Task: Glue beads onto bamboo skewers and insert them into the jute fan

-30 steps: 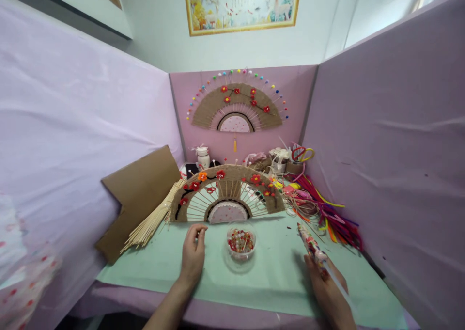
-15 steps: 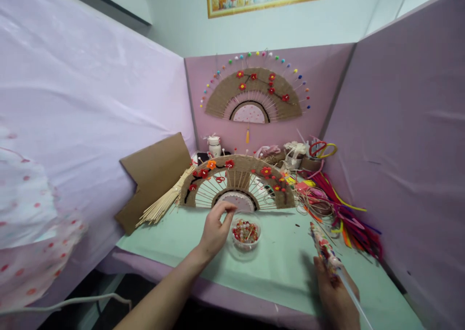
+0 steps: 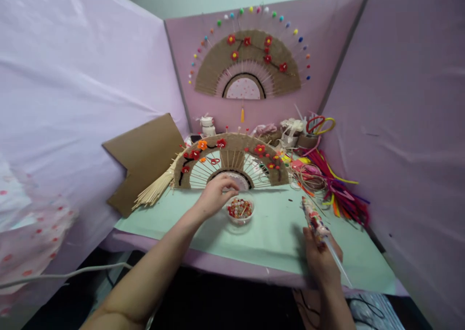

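the left hand (image 3: 214, 196) is held over the near-left rim of the bead bowl (image 3: 240, 210), its grip narrow, fingertips pinched. a glue gun (image 3: 315, 222) is clasped by the right hand (image 3: 321, 262), near right on the table (image 3: 276, 238).

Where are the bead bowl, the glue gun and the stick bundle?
Bead bowl (image 3: 240, 209): head view, on the beads inside.
Glue gun (image 3: 313, 218): head view, on its patterned barrel.
Stick bundle (image 3: 154, 193): head view, on its middle.

We note the left hand (image 3: 215, 197) with fingertips at the near-left rim of the bead bowl (image 3: 239, 210); the right hand (image 3: 319, 258) grips a glue gun (image 3: 313, 220), nozzle pointing far.
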Tool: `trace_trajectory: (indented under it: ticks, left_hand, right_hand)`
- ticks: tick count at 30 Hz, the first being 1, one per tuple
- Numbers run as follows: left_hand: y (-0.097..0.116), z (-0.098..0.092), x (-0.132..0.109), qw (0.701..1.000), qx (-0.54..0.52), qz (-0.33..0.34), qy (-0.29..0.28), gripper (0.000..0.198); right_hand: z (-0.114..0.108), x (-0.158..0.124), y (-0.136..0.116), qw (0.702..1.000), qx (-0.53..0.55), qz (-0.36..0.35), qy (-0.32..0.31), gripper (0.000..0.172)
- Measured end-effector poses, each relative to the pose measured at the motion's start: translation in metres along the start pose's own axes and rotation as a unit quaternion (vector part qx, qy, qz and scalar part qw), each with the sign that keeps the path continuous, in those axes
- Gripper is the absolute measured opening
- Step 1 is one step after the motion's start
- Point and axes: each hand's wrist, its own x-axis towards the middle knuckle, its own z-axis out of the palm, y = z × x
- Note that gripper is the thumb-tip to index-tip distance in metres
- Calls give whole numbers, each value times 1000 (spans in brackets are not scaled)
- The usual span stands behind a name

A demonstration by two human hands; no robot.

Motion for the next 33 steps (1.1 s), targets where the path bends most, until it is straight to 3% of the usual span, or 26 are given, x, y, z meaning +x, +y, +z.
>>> trace_trajectory:
  ticks: [4,8,16,20,24,27,33]
  left_hand:
    - [-6,8,11,990,92,44,-100,6]
    - [-10,23,17,974,156,68,-152,9]
    - [-7,36,22,926,309,108,-188,23]
    - [-6,30,24,915,343,112,-181,22]
    - [0,16,26,891,387,95,-218,18]
    - [4,8,28,895,369,72,-241,21]
    - [-6,7,30,914,335,68,-218,17]
  right_hand:
    - [1,-2,6,1000,0,-6,5,68]
    - [-1,-3,5,1000,5,-13,2,69]
    - [-2,-3,-4,999,14,-32,-5,68]
    - [-2,-2,-3,999,7,-49,-4,68]
    - [-2,-2,-1,998,13,-59,13,69]
    - [-3,-1,-2,998,5,-61,14,71]
    - [-4,-1,-2,997,-30,-67,23,76]
